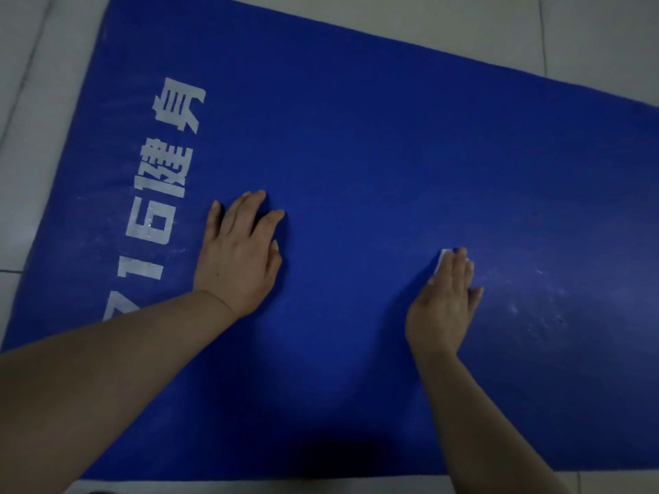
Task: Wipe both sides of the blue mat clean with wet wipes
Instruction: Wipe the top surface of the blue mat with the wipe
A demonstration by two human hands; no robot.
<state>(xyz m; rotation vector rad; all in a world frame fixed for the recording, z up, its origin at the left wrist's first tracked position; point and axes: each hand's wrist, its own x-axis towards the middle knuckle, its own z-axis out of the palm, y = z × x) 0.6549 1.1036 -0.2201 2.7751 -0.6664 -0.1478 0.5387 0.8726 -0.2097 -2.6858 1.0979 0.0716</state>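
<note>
The blue mat (374, 165) lies flat on the pale tiled floor (463, 33), filling most of the frame, its long axis running from upper left down to lower right. Right hand (445, 301), right of centre, lies flat with fingers straight and together, pressing a white wet wipe (440, 262) onto the mat; only a corner of the wipe peeks out past the fingertips. Just to the right of that hand sits a patch of pale specks (535, 308), so the right hand is the nearer one for that stretch. Left hand (239, 251), at centre left beside the white lettering (167, 172), is spread palm-down, fingers fanned, holding nothing, bracing the mat. Both forearms reach up from the bottom edge.
</note>
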